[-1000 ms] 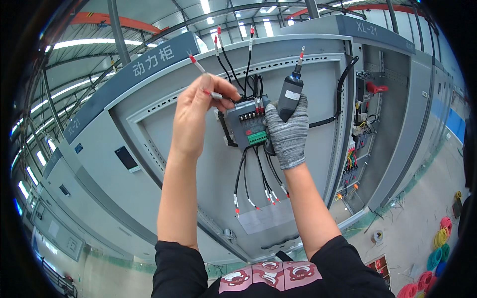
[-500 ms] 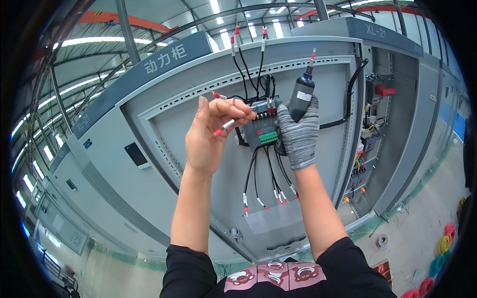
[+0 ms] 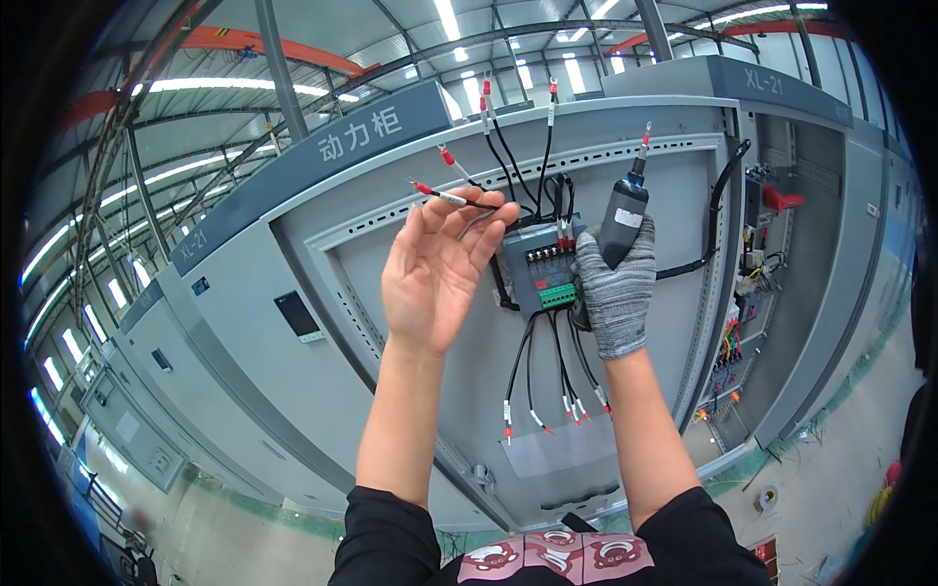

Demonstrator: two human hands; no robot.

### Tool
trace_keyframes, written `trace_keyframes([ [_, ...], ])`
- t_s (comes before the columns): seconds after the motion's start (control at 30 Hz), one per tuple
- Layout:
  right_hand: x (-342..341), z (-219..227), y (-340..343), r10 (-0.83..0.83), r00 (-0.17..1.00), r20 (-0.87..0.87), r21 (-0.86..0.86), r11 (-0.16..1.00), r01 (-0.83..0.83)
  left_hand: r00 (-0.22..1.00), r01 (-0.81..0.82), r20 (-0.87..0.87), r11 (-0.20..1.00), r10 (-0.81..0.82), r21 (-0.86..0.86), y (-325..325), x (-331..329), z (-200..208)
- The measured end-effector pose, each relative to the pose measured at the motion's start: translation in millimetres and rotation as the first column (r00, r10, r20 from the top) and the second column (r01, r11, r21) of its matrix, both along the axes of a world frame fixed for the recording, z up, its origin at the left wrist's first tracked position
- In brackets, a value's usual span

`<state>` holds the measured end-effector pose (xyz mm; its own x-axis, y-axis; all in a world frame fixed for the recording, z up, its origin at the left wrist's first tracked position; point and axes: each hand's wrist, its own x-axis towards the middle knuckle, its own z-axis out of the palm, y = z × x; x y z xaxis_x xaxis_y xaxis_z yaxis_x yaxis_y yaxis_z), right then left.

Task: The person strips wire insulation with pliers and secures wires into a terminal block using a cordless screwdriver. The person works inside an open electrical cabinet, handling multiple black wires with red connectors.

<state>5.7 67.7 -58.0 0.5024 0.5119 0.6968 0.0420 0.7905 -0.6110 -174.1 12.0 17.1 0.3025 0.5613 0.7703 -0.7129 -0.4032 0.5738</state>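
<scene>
Daylight panels and orange beams (image 3: pixel 274 47) spanned the hall roof above a row of grey cabinets, and from my distant seat I looked down through the head camera at the grey panel (image 3: pixel 469 391) in front.

On the left hand (image 3: pixel 435 278), bare and palm toward me, the fingers were loosely curled and somewhat spread. One black wire (image 3: pixel 449 198) with a white marker and a red-sleeved terminal ran across the fingertips, its bare end pointing up and left; I could not tell whether it was pinched or only rested there. Just above it, a second red-ended wire (image 3: pixel 457 168) slanted the same way.

On the right hand (image 3: pixel 618 293), in a grey knitted glove, the fingers were wrapped around a dark handheld tool (image 3: pixel 623 220), its slim, red-banded tip aimed upward.

Between the hands, the dark grey terminal box (image 3: pixel 524 283) sat on the panel, with a black screw row (image 3: pixel 549 256) above a green connector (image 3: pixel 558 296). Three red-tipped wires (image 3: pixel 500 146) rose above it; more black wires (image 3: pixel 516 376) hung below, ending over a pale sheet (image 3: pixel 557 454).

Farther right, a thick black cable (image 3: pixel 740 186) curved along the panel's edge, beside an open-fronted cabinet with a red handle (image 3: pixel 782 199). A tape roll (image 3: pixel 768 498) lay on the floor (image 3: pixel 244 547).
</scene>
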Motion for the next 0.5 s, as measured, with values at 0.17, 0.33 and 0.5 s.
trace_keyframes([
  [0.17, 0.4, 3.6, -8.4, 0.053, 0.998, -0.035, -0.019, 0.998, -0.054, 1.000, -0.022, -0.019, 1.000, 0.022, 0.015, -0.9, 0.2, -1.1],
  [0.33, -2.8, 4.8, -7.7, -0.032, 0.999, 0.018, 0.016, 0.999, 0.032, 0.946, -0.234, -0.215, 0.970, 0.242, 0.066, -7.4, -9.3, -12.2],
  [0.5, -1.0, 2.1, -3.2, -0.056, 0.998, 0.026, 0.075, 0.996, 0.054, 0.782, -0.451, -0.458, 0.891, 0.423, 0.054, -28.2, 1.7, -23.9],
])
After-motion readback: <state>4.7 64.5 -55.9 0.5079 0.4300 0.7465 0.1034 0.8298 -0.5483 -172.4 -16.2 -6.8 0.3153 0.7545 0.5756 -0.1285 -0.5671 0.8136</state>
